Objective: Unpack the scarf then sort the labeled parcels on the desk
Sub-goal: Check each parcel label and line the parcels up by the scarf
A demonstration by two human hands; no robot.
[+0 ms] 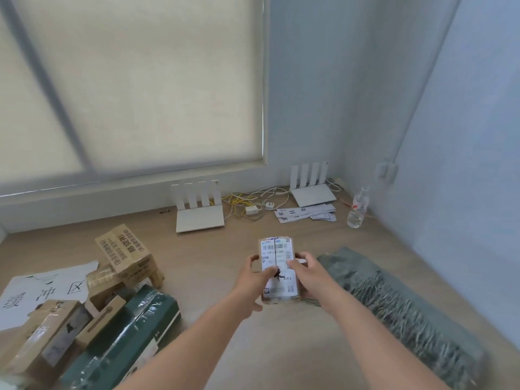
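Note:
A small cardboard parcel (277,250) with white barcode labels on its top is held above the middle of the wooden desk (213,249). My left hand (254,280) grips its left side and my right hand (305,270) grips its right side. The grey-green fringed scarf (394,305) lies unfolded flat on the desk to the right of my hands. At the left lies a heap of parcels: brown cartons with printed text (125,251), a dark green box (123,339) and a taped carton (42,342).
A white paper sign with large characters (42,291) lies under the left heap. Two white routers (199,213) (312,190), tangled cables (247,202), paper strips (304,213) and a clear bottle (358,209) stand along the back wall. The right wall is close.

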